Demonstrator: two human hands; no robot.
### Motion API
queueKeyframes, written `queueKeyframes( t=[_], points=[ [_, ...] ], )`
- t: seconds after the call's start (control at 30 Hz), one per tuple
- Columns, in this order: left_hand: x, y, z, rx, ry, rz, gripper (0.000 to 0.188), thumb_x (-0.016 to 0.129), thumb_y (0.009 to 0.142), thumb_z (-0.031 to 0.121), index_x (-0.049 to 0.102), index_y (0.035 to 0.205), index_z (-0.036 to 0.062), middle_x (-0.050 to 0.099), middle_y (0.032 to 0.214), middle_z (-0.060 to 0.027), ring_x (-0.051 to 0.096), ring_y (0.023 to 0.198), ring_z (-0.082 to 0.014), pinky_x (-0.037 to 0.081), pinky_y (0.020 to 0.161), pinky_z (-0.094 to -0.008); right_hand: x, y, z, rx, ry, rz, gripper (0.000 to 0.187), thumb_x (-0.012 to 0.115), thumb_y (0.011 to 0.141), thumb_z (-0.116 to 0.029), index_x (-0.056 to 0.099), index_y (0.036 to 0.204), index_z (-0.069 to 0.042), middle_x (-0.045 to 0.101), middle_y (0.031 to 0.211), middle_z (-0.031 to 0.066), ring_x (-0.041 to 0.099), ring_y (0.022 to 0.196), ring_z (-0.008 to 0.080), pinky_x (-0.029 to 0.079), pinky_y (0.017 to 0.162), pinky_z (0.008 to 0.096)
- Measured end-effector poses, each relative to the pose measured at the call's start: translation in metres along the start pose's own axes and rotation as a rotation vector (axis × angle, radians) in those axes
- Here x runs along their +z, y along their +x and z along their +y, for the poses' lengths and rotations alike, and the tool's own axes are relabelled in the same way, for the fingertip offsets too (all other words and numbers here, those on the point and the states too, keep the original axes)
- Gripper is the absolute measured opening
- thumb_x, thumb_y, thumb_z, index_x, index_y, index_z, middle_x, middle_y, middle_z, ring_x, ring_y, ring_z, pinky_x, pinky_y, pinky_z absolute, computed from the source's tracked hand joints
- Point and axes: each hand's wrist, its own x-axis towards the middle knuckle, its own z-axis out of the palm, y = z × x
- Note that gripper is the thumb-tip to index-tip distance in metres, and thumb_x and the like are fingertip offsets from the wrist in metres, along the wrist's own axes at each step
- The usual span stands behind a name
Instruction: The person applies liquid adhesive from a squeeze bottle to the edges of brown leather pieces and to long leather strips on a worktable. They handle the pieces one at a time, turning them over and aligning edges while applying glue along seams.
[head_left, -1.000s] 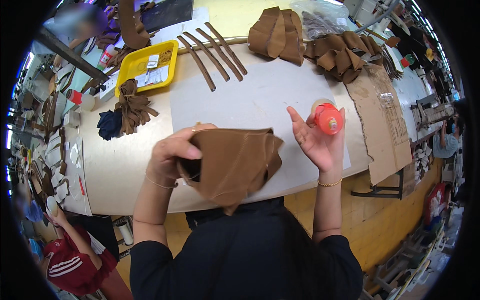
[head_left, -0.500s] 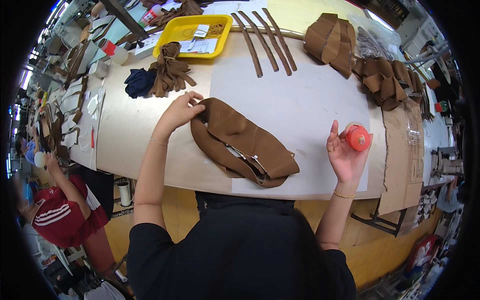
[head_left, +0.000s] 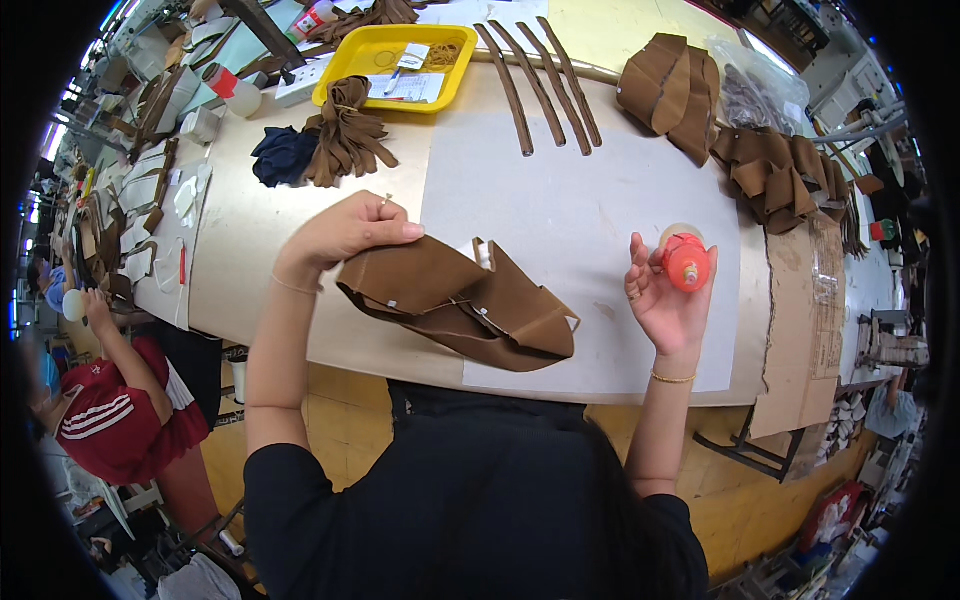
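My left hand (head_left: 352, 232) pinches the left end of a brown piece of fabric or leather (head_left: 425, 275) between thumb and fingers. The piece is a folded loop with a gap along its middle and small white tags, and its left end is raised off the table. On the right, my right hand (head_left: 663, 312) is turned palm up and holds a squeeze bottle with a red cap (head_left: 687, 262), its nozzle pointing toward me. Some of that hand's fingers are stretched out beside the bottle. Under both hands lies a grey-white sheet (head_left: 600, 220).
A yellow tray (head_left: 345, 62) with papers and rubber bands stands at the back, near brown strips (head_left: 350, 135) and a navy cloth (head_left: 283, 157). Several narrow strips (head_left: 548, 100) lie behind the sheet. Brown pieces (head_left: 668, 85) are piled right. A co-worker in red (head_left: 120, 410) is at left.
My left hand has lifted and turned the brown piece's left end, moving slightly left and toward me. My right hand has shifted a little left, and the bottle's nozzle now tips more toward me.
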Motion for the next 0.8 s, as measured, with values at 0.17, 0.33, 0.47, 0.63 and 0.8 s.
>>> queueKeyframes(
  t=[0.17, 0.33, 0.47, 0.63, 0.8],
  points=[
    [-0.059, 0.005, -0.038, 0.307, 0.777, 0.619, 0.034, 0.074, 0.079, 0.031, 0.067, 0.093, 0.0005, 0.061, 0.07, -0.0051, 0.053, 0.061, -0.0138, 0.045, 0.059, -0.0293, -0.006, 0.004, 0.001, -0.034, -0.027, -0.026, 0.068, 0.053, 0.084, -0.064, 0.062, 0.089, 0.003, 0.057, 0.115, 0.0199, 0.06, 0.096, 0.0246, 0.048, 0.086, 0.0376],
    [-0.036, -0.018, -0.047, 0.102, 0.129, 0.812, 0.026, 0.063, 0.09, 0.025, 0.064, 0.087, -0.0003, 0.062, 0.072, -0.0043, 0.06, 0.063, -0.0111, 0.048, 0.056, -0.0239, -0.015, 0.003, -0.002, -0.102, -0.067, 0.042, 0.066, 0.052, 0.085, -0.064, 0.061, 0.09, 0.001, 0.059, 0.109, 0.018, 0.061, 0.09, 0.0234, 0.049, 0.082, 0.0368],
    [0.007, -0.026, -0.061, 0.018, -0.147, 0.757, 0.029, 0.059, 0.093, 0.026, 0.061, 0.099, -0.002, 0.062, 0.072, -0.0064, 0.064, 0.059, -0.0128, 0.049, 0.048, -0.0212, -0.014, 0.01, 0.0, -0.067, -0.056, 0.055, 0.065, 0.051, 0.085, -0.064, 0.061, 0.091, 0.0, 0.06, 0.107, 0.0171, 0.061, 0.088, 0.0224, 0.048, 0.08, 0.0361],
    [0.013, 0.0, -0.055, 0.099, -0.267, 0.833, 0.043, 0.057, 0.093, 0.026, 0.05, 0.124, -0.0034, 0.061, 0.067, -0.0064, 0.062, 0.053, -0.0137, 0.05, 0.047, -0.0221, -0.008, 0.017, 0.008, -0.036, -0.06, 0.068, 0.064, 0.051, 0.085, -0.064, 0.061, 0.093, -0.001, 0.06, 0.104, 0.0157, 0.06, 0.086, 0.0219, 0.048, 0.079, 0.036],
    [0.02, 0.028, -0.048, -0.01, -0.005, 1.001, 0.043, 0.062, 0.09, 0.026, 0.049, 0.116, -0.0064, 0.059, 0.059, -0.0071, 0.057, 0.045, -0.0122, 0.045, 0.042, -0.0217, -0.01, 0.015, 0.01, -0.037, -0.045, 0.049, 0.064, 0.051, 0.084, -0.065, 0.061, 0.092, -0.002, 0.06, 0.1, 0.0148, 0.061, 0.083, 0.0216, 0.048, 0.078, 0.0355]
  ],
)
